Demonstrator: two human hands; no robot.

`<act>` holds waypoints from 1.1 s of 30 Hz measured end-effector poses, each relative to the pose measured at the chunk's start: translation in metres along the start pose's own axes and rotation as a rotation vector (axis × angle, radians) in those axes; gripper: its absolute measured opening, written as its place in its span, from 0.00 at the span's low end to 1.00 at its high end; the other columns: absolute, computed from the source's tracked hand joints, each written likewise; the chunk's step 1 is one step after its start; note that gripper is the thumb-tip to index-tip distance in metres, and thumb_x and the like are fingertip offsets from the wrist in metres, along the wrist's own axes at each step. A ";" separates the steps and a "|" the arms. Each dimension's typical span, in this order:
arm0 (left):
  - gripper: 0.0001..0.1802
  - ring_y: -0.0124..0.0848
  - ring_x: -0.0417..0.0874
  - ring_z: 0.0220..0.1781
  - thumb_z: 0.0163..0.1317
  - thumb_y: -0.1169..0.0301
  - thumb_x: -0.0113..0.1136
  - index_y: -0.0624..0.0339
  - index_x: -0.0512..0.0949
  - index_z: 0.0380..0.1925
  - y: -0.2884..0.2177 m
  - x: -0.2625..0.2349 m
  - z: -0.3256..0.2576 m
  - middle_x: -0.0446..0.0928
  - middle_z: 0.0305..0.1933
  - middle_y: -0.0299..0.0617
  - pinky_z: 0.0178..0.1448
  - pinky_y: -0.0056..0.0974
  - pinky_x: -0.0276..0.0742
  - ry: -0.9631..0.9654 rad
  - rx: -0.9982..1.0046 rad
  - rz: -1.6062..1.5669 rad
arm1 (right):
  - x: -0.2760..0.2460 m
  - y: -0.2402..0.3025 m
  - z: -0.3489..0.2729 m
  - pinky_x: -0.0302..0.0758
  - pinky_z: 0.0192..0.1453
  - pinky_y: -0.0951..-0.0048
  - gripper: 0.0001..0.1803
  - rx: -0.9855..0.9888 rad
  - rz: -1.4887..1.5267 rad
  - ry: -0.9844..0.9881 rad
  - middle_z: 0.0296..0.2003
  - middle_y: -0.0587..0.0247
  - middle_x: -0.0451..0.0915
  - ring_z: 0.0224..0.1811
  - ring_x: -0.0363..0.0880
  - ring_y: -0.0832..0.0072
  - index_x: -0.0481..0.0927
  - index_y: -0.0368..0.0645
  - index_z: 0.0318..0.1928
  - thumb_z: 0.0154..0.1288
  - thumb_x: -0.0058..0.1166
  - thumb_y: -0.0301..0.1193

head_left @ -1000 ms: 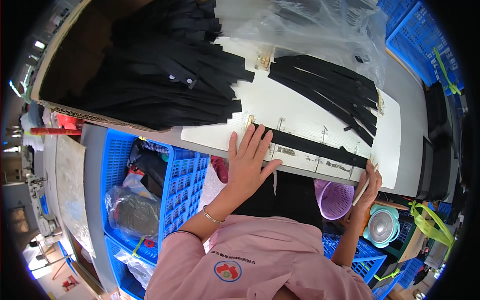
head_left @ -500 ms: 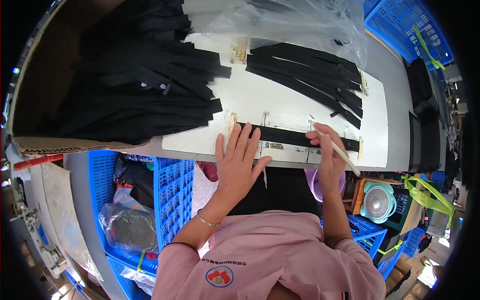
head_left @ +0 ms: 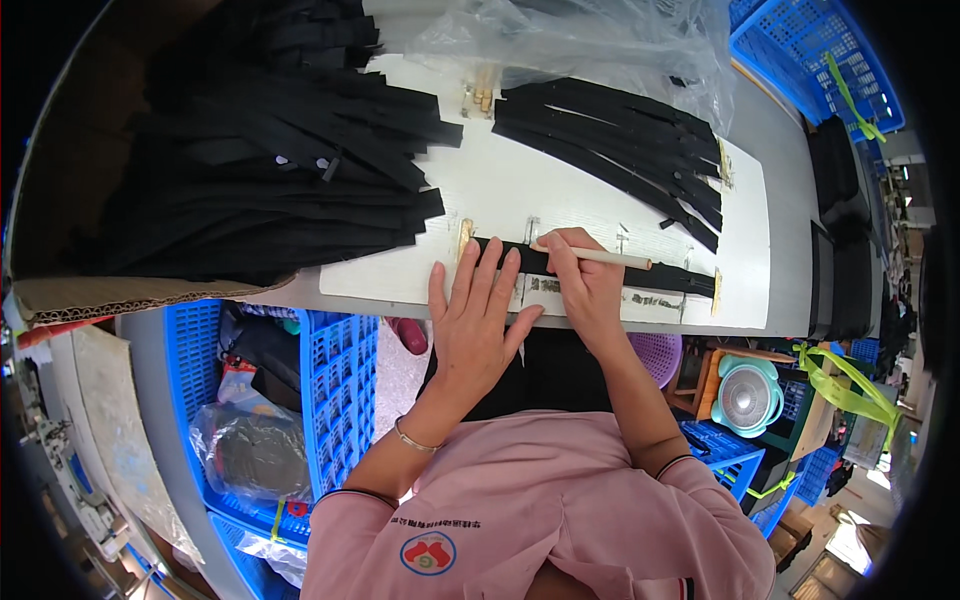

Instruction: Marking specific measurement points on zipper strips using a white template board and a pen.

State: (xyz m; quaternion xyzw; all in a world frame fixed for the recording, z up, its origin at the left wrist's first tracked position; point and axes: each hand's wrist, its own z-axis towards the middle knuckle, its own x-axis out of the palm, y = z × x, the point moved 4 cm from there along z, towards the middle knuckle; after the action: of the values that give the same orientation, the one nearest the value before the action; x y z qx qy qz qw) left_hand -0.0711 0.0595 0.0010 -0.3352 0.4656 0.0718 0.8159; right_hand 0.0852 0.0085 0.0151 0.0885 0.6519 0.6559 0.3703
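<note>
The left hand lies flat with its fingers spread open, pressing down on the left end of a black strap that runs along the near edge of the white tabletop. Just beside it, at three o'clock, the right hand rests on the same strap, its fingers closed around a pale stick-like marking tool that points toward three o'clock. At eleven o'clock from the hands sits a big heap of black straps; at one o'clock lies a smaller fanned bundle of straps, partly under a clear plastic bag. Blue plastic crates stand below the tabletop at eight o'clock.
</note>
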 end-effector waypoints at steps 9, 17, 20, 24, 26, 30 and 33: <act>0.36 0.47 0.66 0.79 0.65 0.54 0.69 0.59 0.73 0.69 0.000 0.001 0.000 0.71 0.75 0.48 0.80 0.63 0.48 -0.011 0.003 0.011 | 0.006 -0.002 0.001 0.71 0.35 0.79 0.12 -0.135 -0.082 -0.015 0.31 0.64 0.82 0.30 0.76 0.82 0.85 0.32 0.42 0.79 0.53 0.28; 0.36 0.46 0.65 0.80 0.64 0.54 0.70 0.57 0.74 0.70 -0.001 0.004 0.000 0.71 0.75 0.47 0.80 0.62 0.48 -0.015 -0.001 0.007 | -0.001 -0.001 -0.003 0.76 0.33 0.72 0.13 -0.044 0.021 0.076 0.28 0.55 0.86 0.28 0.83 0.74 0.85 0.31 0.37 0.77 0.55 0.29; 0.36 0.46 0.65 0.80 0.64 0.54 0.70 0.57 0.74 0.70 -0.001 0.007 0.003 0.71 0.75 0.47 0.80 0.62 0.48 -0.010 0.000 0.001 | -0.002 -0.002 -0.001 0.75 0.32 0.72 0.13 -0.059 0.028 0.067 0.27 0.56 0.85 0.26 0.83 0.74 0.85 0.32 0.36 0.76 0.55 0.29; 0.36 0.46 0.65 0.80 0.64 0.55 0.70 0.57 0.74 0.70 0.000 0.004 0.007 0.71 0.75 0.47 0.81 0.63 0.47 -0.020 0.012 0.010 | 0.001 -0.004 0.004 0.76 0.32 0.73 0.13 -0.145 -0.031 0.104 0.27 0.56 0.85 0.26 0.84 0.75 0.85 0.32 0.36 0.76 0.55 0.30; 0.37 0.47 0.64 0.81 0.65 0.54 0.69 0.57 0.73 0.71 0.004 -0.004 0.006 0.70 0.76 0.47 0.80 0.63 0.47 0.002 -0.013 0.040 | 0.004 -0.001 0.005 0.76 0.32 0.73 0.14 -0.158 -0.026 0.140 0.27 0.56 0.85 0.26 0.83 0.75 0.85 0.32 0.36 0.75 0.55 0.30; 0.38 0.47 0.62 0.82 0.66 0.53 0.67 0.55 0.70 0.73 0.003 -0.001 -0.002 0.67 0.78 0.47 0.81 0.64 0.46 0.016 -0.030 0.008 | -0.009 -0.010 -0.007 0.75 0.36 0.76 0.14 0.030 0.105 0.082 0.28 0.65 0.83 0.29 0.78 0.80 0.87 0.34 0.39 0.78 0.52 0.29; 0.39 0.46 0.60 0.83 0.67 0.52 0.65 0.54 0.68 0.74 -0.001 0.010 -0.007 0.65 0.79 0.46 0.81 0.65 0.47 0.003 -0.025 -0.031 | -0.023 -0.014 -0.021 0.74 0.38 0.74 0.09 0.048 0.137 -0.026 0.33 0.61 0.83 0.33 0.79 0.76 0.87 0.36 0.48 0.75 0.56 0.25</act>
State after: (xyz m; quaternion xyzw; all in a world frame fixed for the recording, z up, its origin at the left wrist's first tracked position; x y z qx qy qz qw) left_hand -0.0700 0.0528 -0.0094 -0.3528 0.4603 0.0645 0.8121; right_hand 0.0944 -0.0232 0.0074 0.1501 0.6551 0.6626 0.3306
